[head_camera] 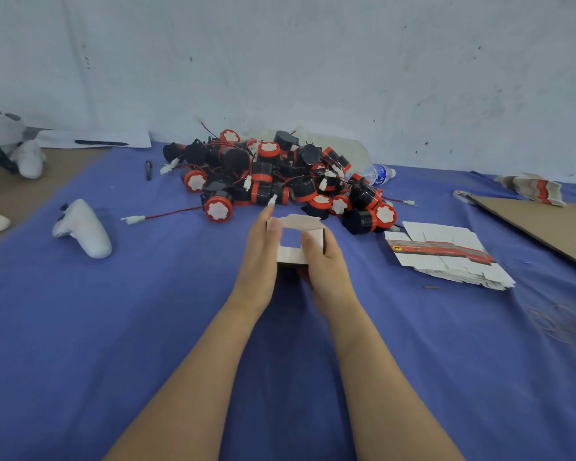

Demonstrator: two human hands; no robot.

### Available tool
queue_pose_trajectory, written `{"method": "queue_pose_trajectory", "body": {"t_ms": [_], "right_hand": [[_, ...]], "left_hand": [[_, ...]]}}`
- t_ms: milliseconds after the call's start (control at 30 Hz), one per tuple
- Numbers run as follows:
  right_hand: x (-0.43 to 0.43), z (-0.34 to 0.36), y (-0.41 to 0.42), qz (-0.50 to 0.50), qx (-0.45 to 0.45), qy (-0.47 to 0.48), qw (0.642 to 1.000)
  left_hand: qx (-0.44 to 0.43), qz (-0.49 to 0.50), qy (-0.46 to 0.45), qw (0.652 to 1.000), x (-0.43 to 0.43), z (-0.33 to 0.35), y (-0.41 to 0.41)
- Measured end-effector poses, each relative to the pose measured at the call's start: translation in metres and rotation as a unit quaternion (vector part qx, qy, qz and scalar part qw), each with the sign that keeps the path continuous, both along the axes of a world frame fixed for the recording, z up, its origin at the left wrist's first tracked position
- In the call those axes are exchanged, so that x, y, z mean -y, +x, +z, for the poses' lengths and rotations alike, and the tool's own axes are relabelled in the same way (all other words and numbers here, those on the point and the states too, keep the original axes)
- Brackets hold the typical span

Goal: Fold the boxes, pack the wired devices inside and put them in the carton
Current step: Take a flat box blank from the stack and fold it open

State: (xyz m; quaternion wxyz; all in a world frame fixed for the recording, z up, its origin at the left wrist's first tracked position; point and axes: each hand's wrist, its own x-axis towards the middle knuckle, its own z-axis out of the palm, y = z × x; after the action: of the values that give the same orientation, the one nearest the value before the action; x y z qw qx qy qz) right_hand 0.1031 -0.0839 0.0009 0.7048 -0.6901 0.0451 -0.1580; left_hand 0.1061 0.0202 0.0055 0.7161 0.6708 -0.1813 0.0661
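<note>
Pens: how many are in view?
2. One pen lies on the paper at back left; the other on the cloth left of the device pile. More may be hidden under it.

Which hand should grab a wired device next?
Probably the left hand: both hold the half-folded box, but its fingertips nearly reach the device pile; the right hand sits farther back.

Left hand (259, 257) and right hand (323, 264) grip a half-folded box (296, 237) before piled wired devices (280, 178).

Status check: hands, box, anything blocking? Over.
Copy: left hand and right hand grip the box, half folded, nothing inside. Beyond it the device pile, flat blanks to the right. Nothing blocking.
</note>
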Motion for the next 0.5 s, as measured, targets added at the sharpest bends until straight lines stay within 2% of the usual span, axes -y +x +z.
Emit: {"method": "queue_pose_trajectory", "body": {"t_ms": [67, 133, 267, 400, 500], "right_hand": [[0.003, 0.001, -0.002, 0.002, -0.015, 0.029, 0.999], [0.003, 0.002, -0.003, 0.011, -0.025, 0.051, 0.998], [0.002, 0.001, -0.004, 0.033, -0.023, 0.024, 0.999], [-0.007, 0.007, -0.008, 0.078, -0.048, 0.016, 0.996], [-0.01, 0.017, -0.007, 0.053, -0.086, 0.009, 0.995]], "left_hand": [[-0.001, -0.015, -0.005, 1.0, 0.001, -0.001, 0.002], [0.018, 0.002, 0.033, 0.999, 0.002, -0.004, 0.004], [0.051, 0.068, 0.089, 0.992, 0.003, -0.009, 0.007], [0.013, 0.096, 0.035, 0.995, -0.003, -0.01, 0.012], [0.014, 0.099, 0.026, 0.995, -0.002, -0.008, 0.01]]}}
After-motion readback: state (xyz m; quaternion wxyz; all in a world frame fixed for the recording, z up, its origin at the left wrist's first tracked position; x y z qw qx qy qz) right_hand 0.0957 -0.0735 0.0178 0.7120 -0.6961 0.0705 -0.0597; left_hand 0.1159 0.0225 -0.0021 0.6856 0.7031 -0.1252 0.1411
